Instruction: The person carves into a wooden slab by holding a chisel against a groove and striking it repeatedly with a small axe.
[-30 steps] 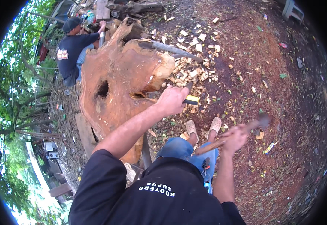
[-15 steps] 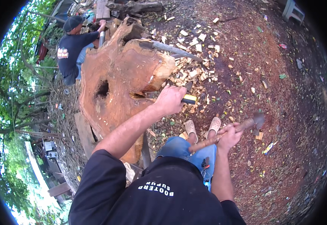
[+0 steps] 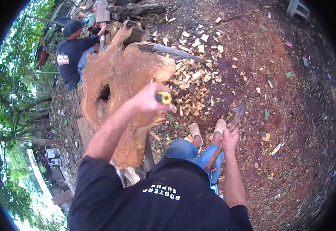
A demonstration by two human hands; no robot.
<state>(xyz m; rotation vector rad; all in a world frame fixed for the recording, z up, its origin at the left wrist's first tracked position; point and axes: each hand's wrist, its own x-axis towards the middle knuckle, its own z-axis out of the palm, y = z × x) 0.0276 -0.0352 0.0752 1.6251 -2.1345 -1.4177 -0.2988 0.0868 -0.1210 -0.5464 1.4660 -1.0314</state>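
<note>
Yellow-and-black tool handle (image 3: 164, 98), rounded butt: gripped in the left hand (image 3: 148, 101), butt end turned toward my camera. I cannot see its far end; the hand covers it. Left fingers: clamped around the handle.

Left arm: I read the bare forearm as slanting up and rightward from the dark short sleeve, crossing over the slab, with the fist at the slab's right side in my view.

Wooden-hafted tool (image 3: 214, 157), dark metal head: in the right hand (image 3: 230, 141), fingers wrapped around the haft. Haft slants, head up and to the right, lower end in front of the blue jeans (image 3: 180, 150).

Right arm: forearm nearly upright in my view, rising from the lower right sleeve; fist near one of the beige perforated clogs (image 3: 194, 131), well apart from the left fist.

Broad reddish-brown irregular wood slab (image 3: 123, 79): left of the clogs, beneath the left forearm, with a dark hole (image 3: 104, 92) in its face.

Outward: pale wood chips (image 3: 193, 79) heaped beside the slab; a second person (image 3: 69, 61) in a dark cap beyond its far left edge; light-grey plastic stool (image 3: 298, 10), upper right.
</note>
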